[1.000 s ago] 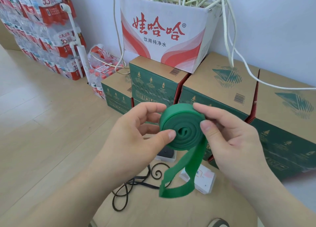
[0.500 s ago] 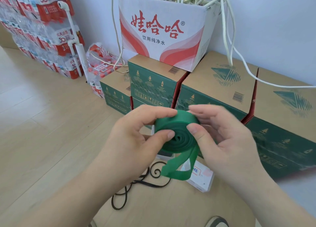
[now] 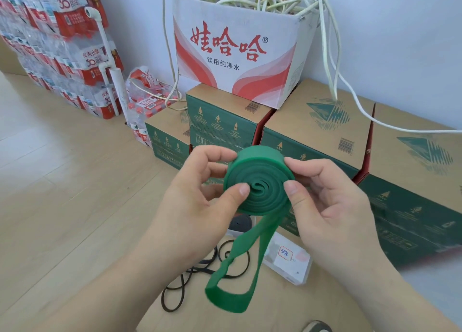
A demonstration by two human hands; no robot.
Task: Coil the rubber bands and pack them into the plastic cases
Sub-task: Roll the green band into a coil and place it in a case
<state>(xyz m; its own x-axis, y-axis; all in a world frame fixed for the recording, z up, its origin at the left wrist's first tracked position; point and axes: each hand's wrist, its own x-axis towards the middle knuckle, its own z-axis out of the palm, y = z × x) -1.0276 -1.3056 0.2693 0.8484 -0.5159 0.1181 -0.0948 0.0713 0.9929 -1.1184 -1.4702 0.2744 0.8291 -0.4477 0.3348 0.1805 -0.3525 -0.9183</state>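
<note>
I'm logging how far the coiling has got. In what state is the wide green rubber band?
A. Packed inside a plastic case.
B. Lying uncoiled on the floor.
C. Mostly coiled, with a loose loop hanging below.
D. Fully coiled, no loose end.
C: the wide green rubber band is a spiral coil pinched between the left hand and right hand, and its loose loop hangs beneath it.

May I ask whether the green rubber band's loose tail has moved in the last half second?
Yes. The green rubber band's tail was level with the clear plastic case; now it hangs lower, below the case's near edge.
</note>
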